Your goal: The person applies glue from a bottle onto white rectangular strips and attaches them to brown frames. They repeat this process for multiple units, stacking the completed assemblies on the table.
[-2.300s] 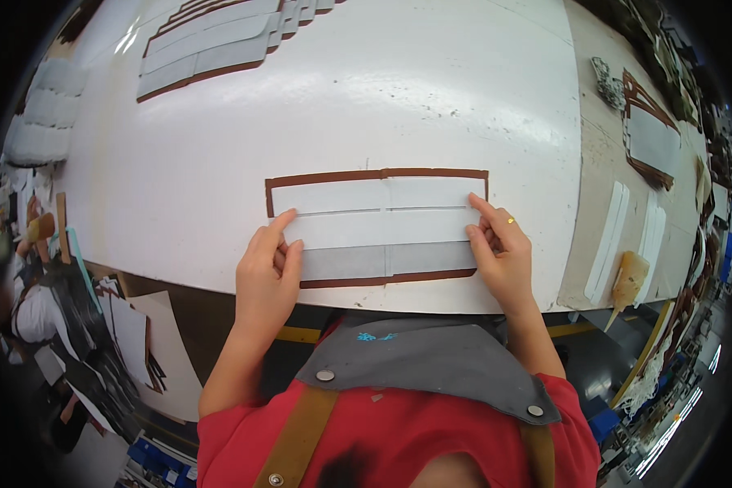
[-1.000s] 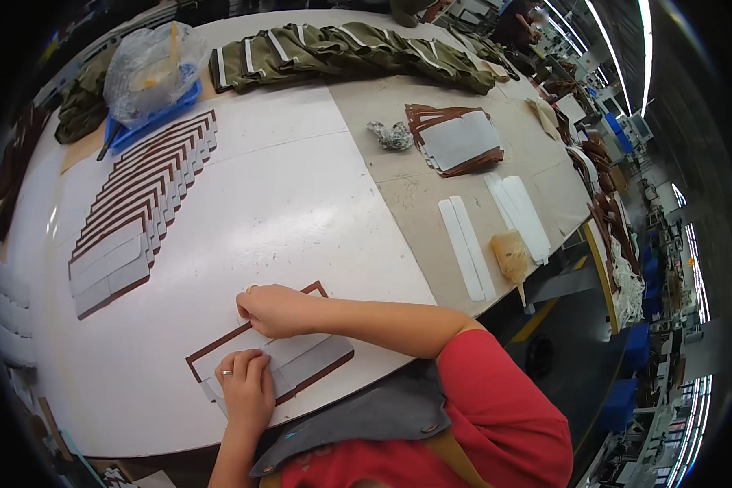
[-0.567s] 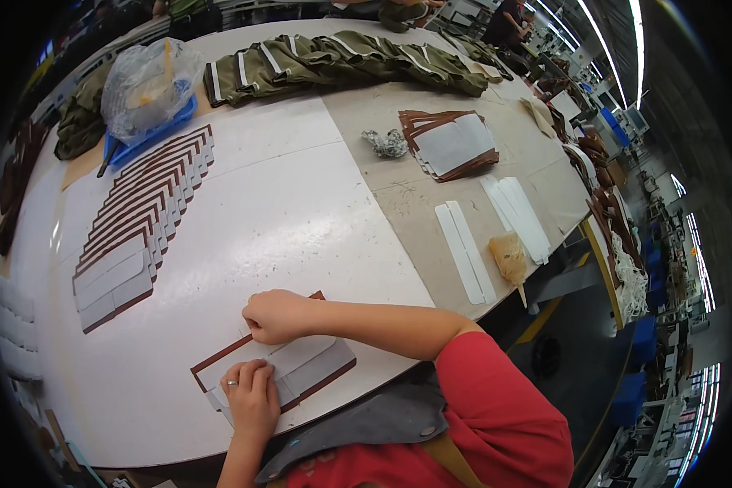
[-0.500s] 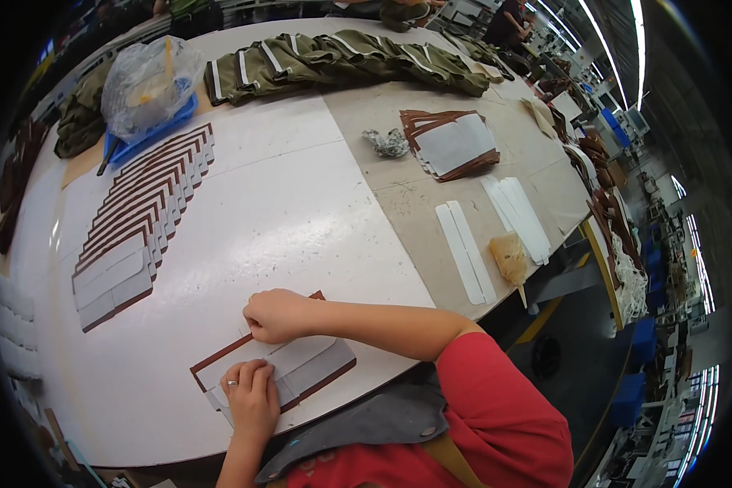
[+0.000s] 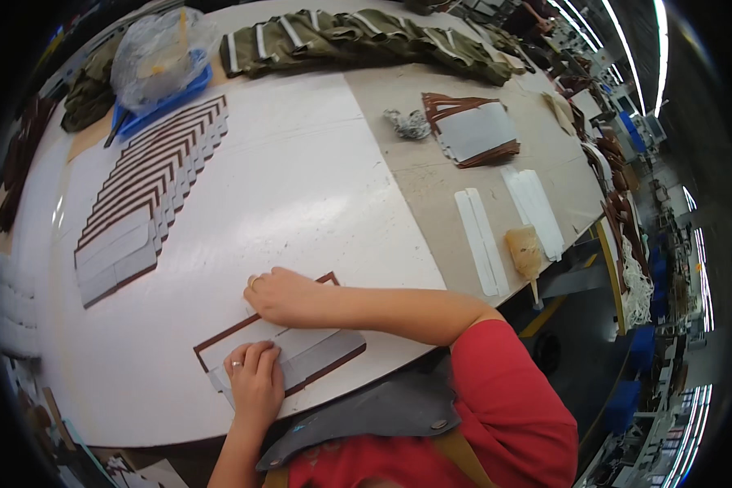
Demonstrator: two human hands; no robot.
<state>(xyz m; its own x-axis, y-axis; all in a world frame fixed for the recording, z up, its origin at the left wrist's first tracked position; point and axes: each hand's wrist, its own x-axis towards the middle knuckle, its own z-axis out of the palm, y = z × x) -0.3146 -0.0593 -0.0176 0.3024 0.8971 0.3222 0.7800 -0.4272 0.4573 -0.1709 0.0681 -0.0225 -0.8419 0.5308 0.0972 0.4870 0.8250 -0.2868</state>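
Near the front edge of the table lies a flat brown-edged panel [image 5: 313, 384] with a pale grey-white facing. A long white strip [image 5: 305, 340] lies along it. My left hand [image 5: 256, 372], with a ring, presses down on the strip's left part, its fingers bent and close together. Just beyond it, my right hand [image 5: 285, 298] is curled in a fist over the panel's far side; its fingertips are hidden, and so is whatever they may hold. The right forearm crosses the panel's right end. At the left, several similar panels [image 5: 115, 254] overlap in a slanting row.
A glue-coloured bottle [image 5: 524, 250] with a nozzle lies by white strips [image 5: 480, 244] at the right edge. Behind are a stack of brown-edged pieces [image 5: 478, 132], a crumpled silvery lump [image 5: 407, 124], olive garments [image 5: 358, 45] and a blue tray [image 5: 167, 102] under clear plastic.
The whole view has shifted slightly, so the table's contents sit higher in the picture. My right hand has turned a little, showing its ring; my left hand stays on the strip.
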